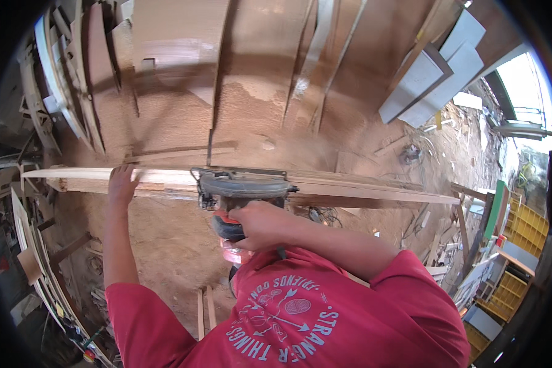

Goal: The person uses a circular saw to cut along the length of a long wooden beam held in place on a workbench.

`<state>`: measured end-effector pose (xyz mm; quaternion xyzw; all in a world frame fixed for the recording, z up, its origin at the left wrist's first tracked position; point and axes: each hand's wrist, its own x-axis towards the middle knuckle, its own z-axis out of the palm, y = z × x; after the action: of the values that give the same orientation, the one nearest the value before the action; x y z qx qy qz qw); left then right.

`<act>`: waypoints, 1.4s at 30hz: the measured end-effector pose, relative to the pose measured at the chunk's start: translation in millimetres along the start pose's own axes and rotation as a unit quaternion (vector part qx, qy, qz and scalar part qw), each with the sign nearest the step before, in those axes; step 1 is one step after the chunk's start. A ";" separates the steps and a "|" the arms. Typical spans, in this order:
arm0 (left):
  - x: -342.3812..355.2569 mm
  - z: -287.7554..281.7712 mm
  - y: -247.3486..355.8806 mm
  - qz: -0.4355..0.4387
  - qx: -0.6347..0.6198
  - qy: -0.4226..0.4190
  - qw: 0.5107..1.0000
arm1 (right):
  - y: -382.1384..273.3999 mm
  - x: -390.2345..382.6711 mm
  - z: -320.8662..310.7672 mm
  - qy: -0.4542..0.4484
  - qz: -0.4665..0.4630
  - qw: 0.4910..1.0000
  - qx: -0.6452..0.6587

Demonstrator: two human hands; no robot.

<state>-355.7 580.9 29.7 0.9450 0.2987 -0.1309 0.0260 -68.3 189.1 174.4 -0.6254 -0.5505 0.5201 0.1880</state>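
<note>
Right grip (259, 223) on saw (245, 186), dusty floor (162, 242)

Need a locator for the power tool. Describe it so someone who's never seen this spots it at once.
Find the long, narrow boards running left to right across mid-picture. Near their middle, to the right of the left hand, the right hand grips the power tool. Its dark rounded housing and red-and-black handle set it apart from the bare wood around it.
</note>
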 end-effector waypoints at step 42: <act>-1.6 -8.4 -27.2 0.056 -0.190 -0.056 0.979 | -79.3 123.9 24.9 -0.015 -0.009 1.000 -0.006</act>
<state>-370.5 603.4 38.9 0.9294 0.2623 -0.1228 0.2287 -147.0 316.0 173.8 -0.6137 -0.5618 0.5245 0.1806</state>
